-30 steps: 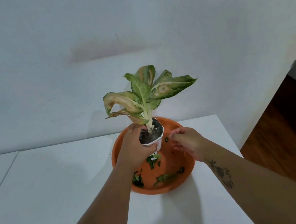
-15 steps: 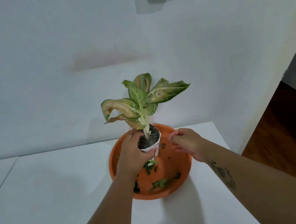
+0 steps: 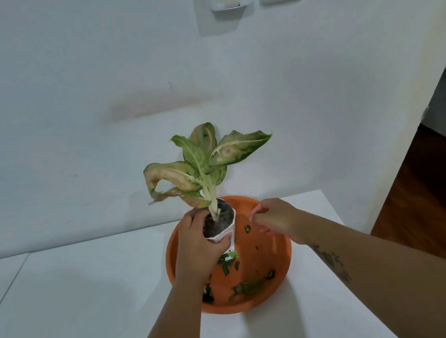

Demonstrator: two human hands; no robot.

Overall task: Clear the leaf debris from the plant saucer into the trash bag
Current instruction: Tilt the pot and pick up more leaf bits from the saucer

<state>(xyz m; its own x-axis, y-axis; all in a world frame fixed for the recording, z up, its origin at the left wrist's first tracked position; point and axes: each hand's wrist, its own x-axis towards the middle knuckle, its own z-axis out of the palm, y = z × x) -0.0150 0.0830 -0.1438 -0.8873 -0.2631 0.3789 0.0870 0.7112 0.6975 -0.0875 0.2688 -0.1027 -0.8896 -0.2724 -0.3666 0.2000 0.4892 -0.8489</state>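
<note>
Left hand wraps around the small white pot, gripping it over the orange saucer. Dark soil fills the pot, and a plant with yellowing leaves stands upright in it. Green leaf scraps lie scattered on the saucer floor, mostly at its near side. Right hand hovers above the saucer's right rim, fingers curled in; whether it grips anything, I cannot tell. The saucer sits on a white table against a white wall.
</note>
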